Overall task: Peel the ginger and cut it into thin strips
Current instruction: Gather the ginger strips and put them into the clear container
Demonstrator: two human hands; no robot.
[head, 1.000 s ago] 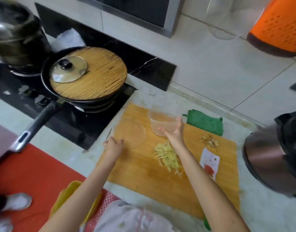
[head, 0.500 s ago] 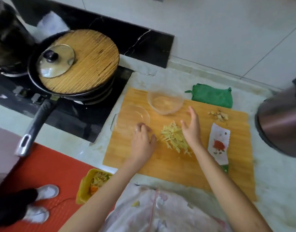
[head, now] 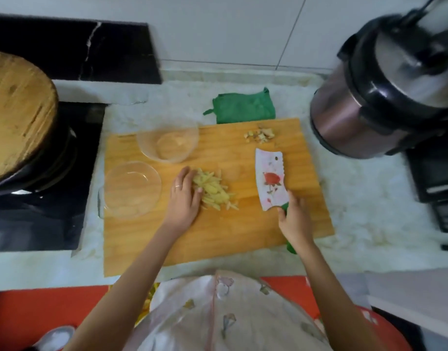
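Note:
A pile of pale yellow ginger strips lies in the middle of the wooden cutting board. My left hand rests against the pile's left side, fingers curved over its edge. My right hand grips the green handle of a cleaver with a rose-printed white blade; the blade lies flat on the board, right of the strips. Ginger peel scraps sit at the board's far edge.
A clear glass bowl and a glass lid or plate stand on the board's left part. A green cloth lies behind the board. A rice cooker stands at right, a covered pan at left.
My right hand left the ginger pile and took the cleaver's handle. My left hand moved right onto the pile's edge. The camera tilted down and to the right.

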